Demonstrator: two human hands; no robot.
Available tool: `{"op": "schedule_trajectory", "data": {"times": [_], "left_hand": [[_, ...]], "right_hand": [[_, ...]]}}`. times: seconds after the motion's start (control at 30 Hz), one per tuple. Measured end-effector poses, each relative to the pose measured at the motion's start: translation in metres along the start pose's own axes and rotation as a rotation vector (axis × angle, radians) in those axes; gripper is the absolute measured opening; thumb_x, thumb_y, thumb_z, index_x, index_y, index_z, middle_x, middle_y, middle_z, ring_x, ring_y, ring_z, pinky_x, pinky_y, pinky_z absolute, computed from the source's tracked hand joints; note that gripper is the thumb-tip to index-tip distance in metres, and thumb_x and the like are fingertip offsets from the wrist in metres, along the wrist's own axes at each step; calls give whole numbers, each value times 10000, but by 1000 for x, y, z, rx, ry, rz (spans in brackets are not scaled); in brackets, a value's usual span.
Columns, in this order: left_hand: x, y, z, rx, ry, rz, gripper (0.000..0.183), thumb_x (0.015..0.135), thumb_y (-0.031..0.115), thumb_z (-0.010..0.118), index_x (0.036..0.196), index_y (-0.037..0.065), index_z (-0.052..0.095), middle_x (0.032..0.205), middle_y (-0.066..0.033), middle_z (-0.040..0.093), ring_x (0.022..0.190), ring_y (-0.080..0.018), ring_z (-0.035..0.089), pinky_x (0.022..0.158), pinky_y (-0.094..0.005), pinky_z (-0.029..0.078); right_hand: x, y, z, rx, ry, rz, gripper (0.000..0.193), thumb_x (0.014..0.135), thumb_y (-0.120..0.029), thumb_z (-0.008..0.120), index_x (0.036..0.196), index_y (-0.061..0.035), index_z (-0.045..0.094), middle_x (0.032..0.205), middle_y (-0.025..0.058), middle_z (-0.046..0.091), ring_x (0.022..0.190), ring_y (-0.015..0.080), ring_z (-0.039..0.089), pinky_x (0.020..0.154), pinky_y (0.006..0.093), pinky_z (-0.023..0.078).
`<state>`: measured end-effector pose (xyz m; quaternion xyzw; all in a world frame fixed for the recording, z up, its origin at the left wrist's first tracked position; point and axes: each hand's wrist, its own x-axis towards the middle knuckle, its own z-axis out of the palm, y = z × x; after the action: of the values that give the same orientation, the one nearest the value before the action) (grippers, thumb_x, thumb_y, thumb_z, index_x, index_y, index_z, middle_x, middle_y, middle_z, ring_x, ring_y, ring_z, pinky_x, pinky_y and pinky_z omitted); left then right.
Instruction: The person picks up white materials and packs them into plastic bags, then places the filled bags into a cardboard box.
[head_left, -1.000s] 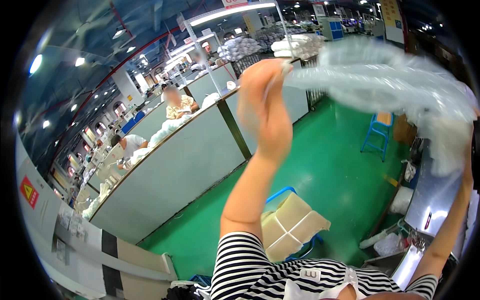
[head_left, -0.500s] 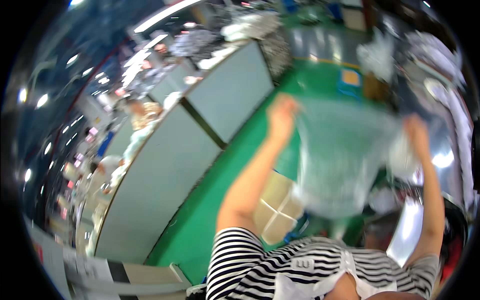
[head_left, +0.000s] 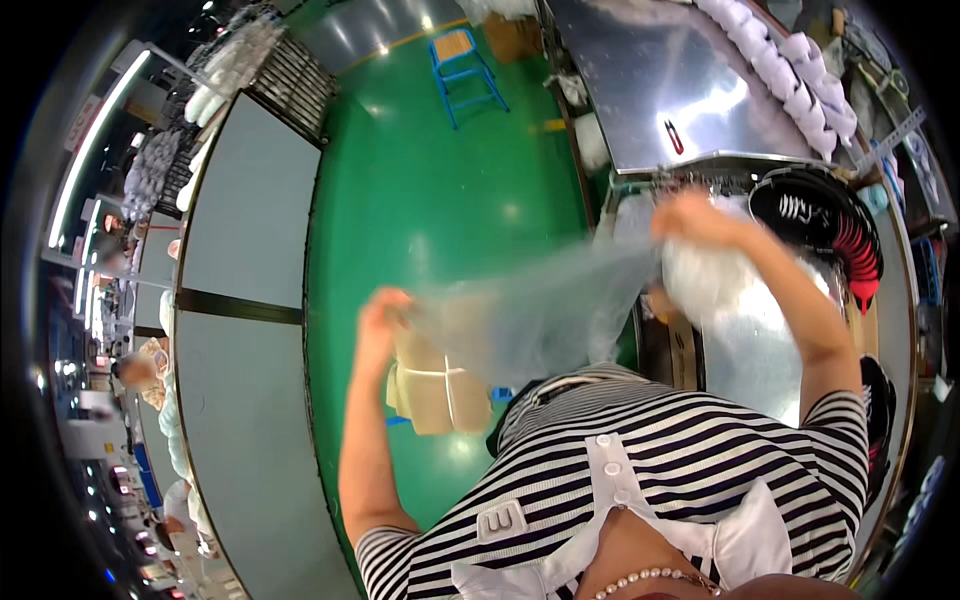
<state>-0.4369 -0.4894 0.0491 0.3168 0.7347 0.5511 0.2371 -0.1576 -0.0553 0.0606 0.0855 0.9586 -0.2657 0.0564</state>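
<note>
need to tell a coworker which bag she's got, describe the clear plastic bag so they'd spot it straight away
Start at the green floor beside the shiny metal table. In front of the striped shirt, the left hand and right hand stretch the clear plastic bag between them. Unlike the cardboard box below, it is see-through, thin and blurred.

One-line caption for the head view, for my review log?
Left hand and right hand stretch a clear plastic bag between them above a green floor, beside a steel table.

blue stool (head_left: 468,62), green floor (head_left: 450,190), steel table (head_left: 660,80)
</note>
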Motion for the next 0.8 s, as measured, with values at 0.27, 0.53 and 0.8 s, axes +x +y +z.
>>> {"op": "schedule_trajectory", "data": {"times": [0.27,0.53,0.8], "left_hand": [[38,148,-26,-157,-19,408,1022,666,634,707,1409,80,277,1399,-123,380,1302,-252,336,1065,-410,283],[25,-3,36,-398,-224,-86,274,784,53,691,1050,11,640,1011,-74,654,988,-188,580,937,-365,434],[62,146,9,-686,-403,240,641,811,292,698,1325,48,403,1368,-165,421,1279,-275,408,1054,-426,325]], "right_hand": [[-22,-128,-175,244,75,-187,182,858,-175,634,847,6,629,760,-4,600,760,72,531,724,240,425],[-83,-128,-191,535,148,-176,137,827,-142,665,838,-6,655,785,-11,629,754,50,552,699,221,431],[-109,-124,-220,1021,485,-78,187,839,-163,666,982,-44,639,891,-7,610,766,44,540,671,178,437]]}}
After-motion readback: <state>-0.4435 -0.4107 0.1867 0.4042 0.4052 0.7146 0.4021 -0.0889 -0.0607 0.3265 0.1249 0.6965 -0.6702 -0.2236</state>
